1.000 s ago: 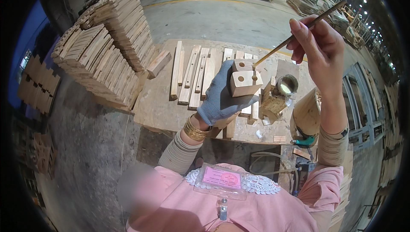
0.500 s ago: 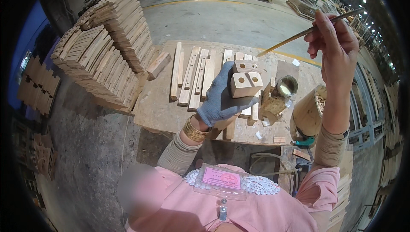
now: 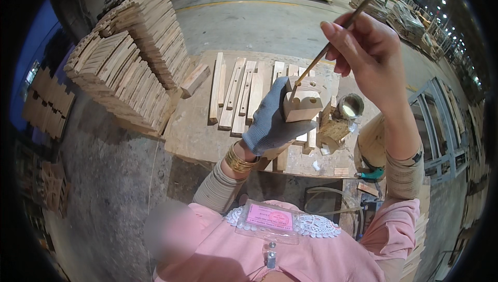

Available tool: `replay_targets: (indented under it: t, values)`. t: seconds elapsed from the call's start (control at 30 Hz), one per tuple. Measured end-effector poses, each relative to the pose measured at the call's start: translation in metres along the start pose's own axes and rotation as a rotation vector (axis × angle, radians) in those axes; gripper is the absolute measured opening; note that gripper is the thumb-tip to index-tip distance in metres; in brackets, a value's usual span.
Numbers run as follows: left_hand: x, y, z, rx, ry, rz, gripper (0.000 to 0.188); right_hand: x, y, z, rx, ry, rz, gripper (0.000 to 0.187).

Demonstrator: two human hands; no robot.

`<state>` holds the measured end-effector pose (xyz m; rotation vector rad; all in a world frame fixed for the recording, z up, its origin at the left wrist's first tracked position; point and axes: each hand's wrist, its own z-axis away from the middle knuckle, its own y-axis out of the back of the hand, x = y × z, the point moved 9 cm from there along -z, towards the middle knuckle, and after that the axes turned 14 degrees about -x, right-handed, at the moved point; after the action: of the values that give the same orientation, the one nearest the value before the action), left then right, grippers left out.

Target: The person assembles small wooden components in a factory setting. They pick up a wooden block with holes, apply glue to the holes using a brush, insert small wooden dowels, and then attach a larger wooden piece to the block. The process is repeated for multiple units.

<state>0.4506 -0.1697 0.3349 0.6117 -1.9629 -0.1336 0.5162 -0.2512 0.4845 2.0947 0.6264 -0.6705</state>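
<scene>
My left hand (image 3: 267, 121), in a grey-blue glove, is closed round two pale wooden pieces held end-up side by side. The nearer wooden piece (image 3: 303, 109) has round holes in its end face; the farther one shows just behind it. My bare right hand (image 3: 371, 48) pinches a thin stick (image 3: 332, 43) between thumb and fingers. The stick slants down to the left, its tip at a hole in the farther piece. Right of the left hand, a round pot (image 3: 350, 106) with pale contents sits beside a stained wooden block (image 3: 333, 129).
Several wooden strips (image 3: 241, 95) lie on the worktable (image 3: 192, 144). Tall stacks of wooden parts (image 3: 122, 69) stand at the left. A round container (image 3: 369, 144), a green-handled tool (image 3: 371, 174) and a hose (image 3: 332, 212) are on the right. Frames (image 3: 441, 126) stand farther right.
My right hand has moved left and lower, bringing the stick's tip down to a hole in the farther wooden piece. My left hand has stayed nearly in place, still gripping the pieces.
</scene>
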Motion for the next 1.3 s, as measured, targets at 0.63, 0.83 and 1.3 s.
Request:
replay_targets:
  t: [0.63,0.83,1.3]
  values:
    - [0.007,-0.001,0.001,0.003,-0.168,-0.046,0.075,-0.011,0.03,0.002,0.101,0.068,0.026,0.02]
    - [0.003,0.003,0.0,-0.074,-0.111,0.296,0.063,0.068,0.108,0.063,0.436,-0.108,0.108,0.023]
    - [-0.002,0.001,-0.007,-0.061,-0.051,-0.053,0.064,0.258,0.074,0.157,0.287,-0.611,0.588,0.025]
